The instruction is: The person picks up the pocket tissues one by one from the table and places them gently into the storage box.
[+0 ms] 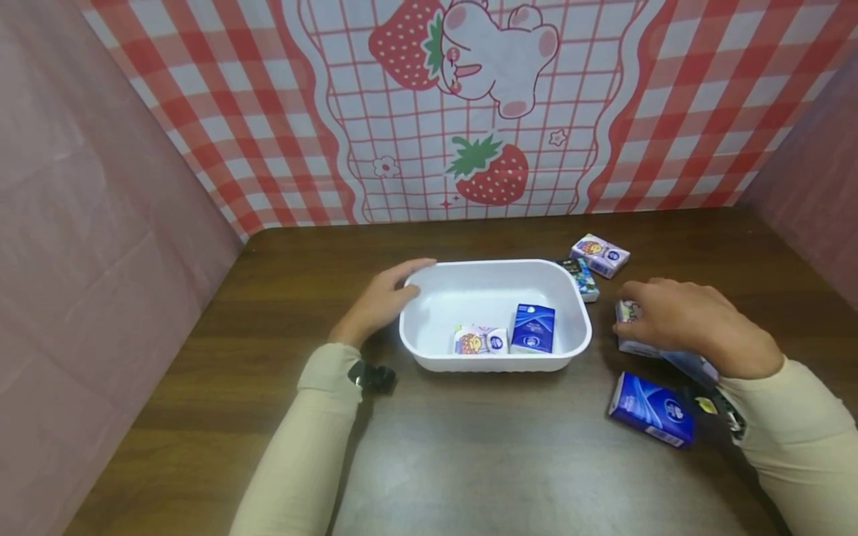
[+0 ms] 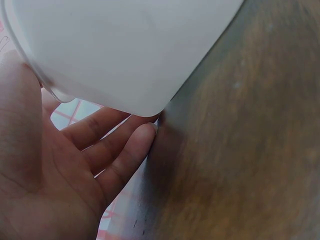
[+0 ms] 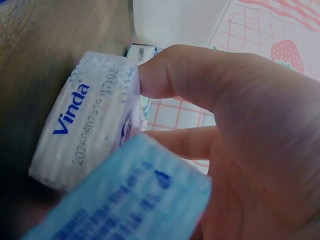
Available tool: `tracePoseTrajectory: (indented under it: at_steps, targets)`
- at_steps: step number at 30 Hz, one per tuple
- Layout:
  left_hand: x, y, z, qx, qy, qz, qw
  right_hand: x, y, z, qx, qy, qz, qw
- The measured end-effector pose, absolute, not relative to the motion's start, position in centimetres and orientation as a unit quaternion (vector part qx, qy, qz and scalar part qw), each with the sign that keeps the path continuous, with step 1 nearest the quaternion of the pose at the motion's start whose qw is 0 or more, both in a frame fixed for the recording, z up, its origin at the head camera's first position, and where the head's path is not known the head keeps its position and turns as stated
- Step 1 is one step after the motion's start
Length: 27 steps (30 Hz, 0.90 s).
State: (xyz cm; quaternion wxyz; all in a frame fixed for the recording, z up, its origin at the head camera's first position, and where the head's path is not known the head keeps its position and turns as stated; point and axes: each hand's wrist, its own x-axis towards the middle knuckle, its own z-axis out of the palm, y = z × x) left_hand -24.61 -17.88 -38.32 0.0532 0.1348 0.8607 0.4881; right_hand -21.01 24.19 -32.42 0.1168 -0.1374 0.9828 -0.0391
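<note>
A white plastic basin (image 1: 496, 362) stands mid-table with a purple-and-white tissue pack (image 1: 481, 341) and a dark blue tissue pack (image 1: 534, 328) inside. My left hand (image 1: 380, 298) holds its left end, thumb at the rim and fingers along the outer wall (image 2: 125, 45). To the right, my right hand (image 1: 697, 320) grips a white-and-purple tissue pack (image 3: 85, 120) marked Vinda, thumb against its edge and fingers partly hidden behind it. A light blue pack (image 3: 135, 195) lies under that palm, overlapping the gripped one in the right wrist view.
Another dark blue tissue pack (image 1: 652, 409) lies near my right wrist. Behind the basin's right end are a dark patterned pack (image 1: 585, 281) and a purple-and-white pack (image 1: 600, 255). A red checked cloth (image 1: 415, 149) with strawberries hangs at the table's back edge.
</note>
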Motion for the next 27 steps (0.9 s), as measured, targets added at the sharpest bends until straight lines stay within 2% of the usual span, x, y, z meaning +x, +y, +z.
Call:
tracePoseTrajectory:
  at_steps: [27]
  targets:
    - [-24.66,-17.96,-38.38,0.15,0.861,0.484,0.045,-20.87,23.39,-31.81,-0.116,0.989,-0.083,0.032]
